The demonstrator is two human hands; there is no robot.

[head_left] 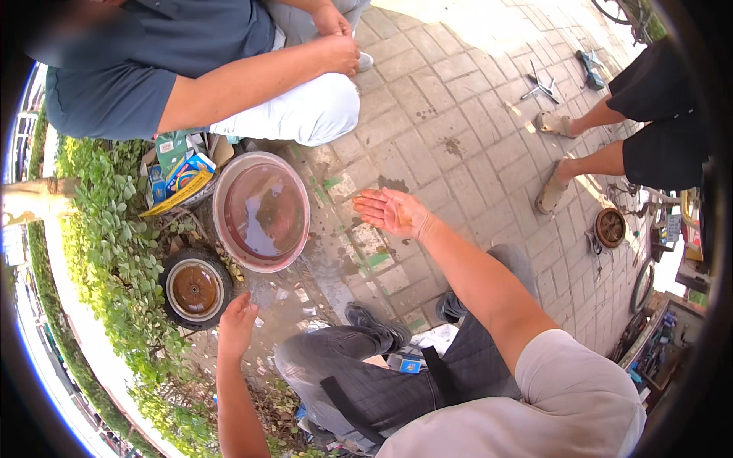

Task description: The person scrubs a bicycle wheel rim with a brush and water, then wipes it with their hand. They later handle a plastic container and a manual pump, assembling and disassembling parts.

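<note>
My right hand (392,213) is held out palm up over the paving, fingers stretched, with an orange-brown stain on the fingertips. Nothing lies in it. Lower left, my left hand (238,324) is raised with its fingers loosely extended, and I see nothing in it. Close by that hand, a small wheel with a black tyre (172,311) and a rusty brown hub lies among the leaves. Between and beyond my hands stands a round pinkish basin (261,267) with murky water (267,206) in it.
Across from me a person in a dark shirt (221,46) sits near a box of cartons and packaging (183,175). Another person's sandalled feet (551,187) are at the right. A rusty round part (609,227), a tool tray (663,343) and a metal stand (540,88) lie around; a hedge (99,221) runs along the left.
</note>
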